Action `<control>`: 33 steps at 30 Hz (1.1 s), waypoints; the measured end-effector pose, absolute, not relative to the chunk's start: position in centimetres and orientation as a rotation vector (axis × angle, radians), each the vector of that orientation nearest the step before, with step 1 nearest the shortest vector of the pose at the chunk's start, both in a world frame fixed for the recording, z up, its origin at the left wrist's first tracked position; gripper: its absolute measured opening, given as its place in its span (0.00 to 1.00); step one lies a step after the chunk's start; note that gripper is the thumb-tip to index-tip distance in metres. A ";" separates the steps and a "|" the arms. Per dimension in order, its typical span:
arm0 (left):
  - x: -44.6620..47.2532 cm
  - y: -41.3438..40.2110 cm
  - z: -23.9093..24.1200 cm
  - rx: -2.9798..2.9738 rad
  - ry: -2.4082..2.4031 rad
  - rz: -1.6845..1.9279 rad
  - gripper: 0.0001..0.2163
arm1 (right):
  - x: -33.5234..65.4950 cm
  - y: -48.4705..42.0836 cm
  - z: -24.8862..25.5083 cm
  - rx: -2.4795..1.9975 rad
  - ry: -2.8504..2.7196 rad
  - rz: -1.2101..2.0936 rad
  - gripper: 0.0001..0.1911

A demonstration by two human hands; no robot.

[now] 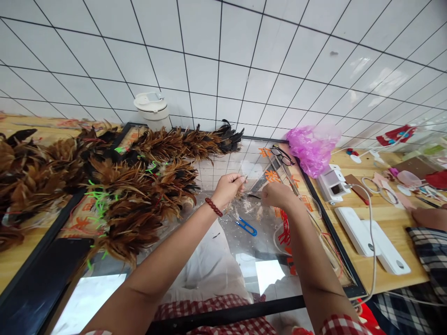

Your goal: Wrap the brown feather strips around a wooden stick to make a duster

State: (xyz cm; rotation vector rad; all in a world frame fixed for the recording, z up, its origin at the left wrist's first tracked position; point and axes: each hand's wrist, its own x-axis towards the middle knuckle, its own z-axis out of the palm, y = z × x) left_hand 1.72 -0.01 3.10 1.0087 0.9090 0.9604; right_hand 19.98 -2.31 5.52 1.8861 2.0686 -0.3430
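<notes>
Over the glass tabletop, my left hand point(229, 185) is closed in a pinch, thumb against finger, on something small that I cannot make out. Close on its right, my right hand point(278, 194) is curled with the knuckles up. A thin dark feather point(254, 196) sticks out leftward from its fingers. Blue thread snips point(246, 226) lie on the glass below, among scattered feather bits. Red cord point(285, 228) lies beside my right forearm. To the left are bundles of brown feathers point(136, 200), some tied with bright green string point(99, 204).
A white lidded container point(152, 108) stands by the tiled wall. Eyeglasses point(282, 155) and a pink plastic bag point(314, 146) lie at the back right. White power banks point(372, 239), a charger with a cable point(333, 184) and a co-worker's arm point(431, 235) are at the right.
</notes>
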 end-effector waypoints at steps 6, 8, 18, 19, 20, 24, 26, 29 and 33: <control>1.7 -0.3 3.5 1.309 0.949 0.900 0.07 | 19.5 -2.8 7.0 1.934 2.393 -0.363 0.10; 1.7 -0.4 3.7 1.352 0.943 0.900 0.08 | 19.7 -2.9 7.3 1.972 2.394 -0.343 0.10; 1.8 -0.1 3.2 0.841 0.837 0.880 0.07 | 19.9 -1.8 5.1 2.021 2.493 -0.502 0.07; 1.7 -0.1 3.2 0.766 0.808 0.856 0.07 | 19.8 -1.9 5.3 2.074 2.619 -0.458 0.08; 1.6 -0.1 3.2 0.700 0.784 0.831 0.07 | 19.8 -2.0 5.7 2.115 2.759 -0.397 0.08; 1.5 0.0 3.2 0.529 0.686 0.811 0.05 | 18.8 -2.8 7.3 1.854 3.189 -0.187 0.09; 1.6 0.0 3.2 0.479 0.612 0.839 0.05 | 18.1 -3.1 7.6 1.634 3.242 -0.137 0.10; 1.6 0.0 3.2 0.442 0.545 0.849 0.04 | 17.6 -3.2 7.7 1.526 3.239 -0.079 0.11; 1.7 0.0 3.6 0.428 0.596 0.872 0.04 | 17.9 -3.2 7.6 1.513 3.308 -0.267 0.11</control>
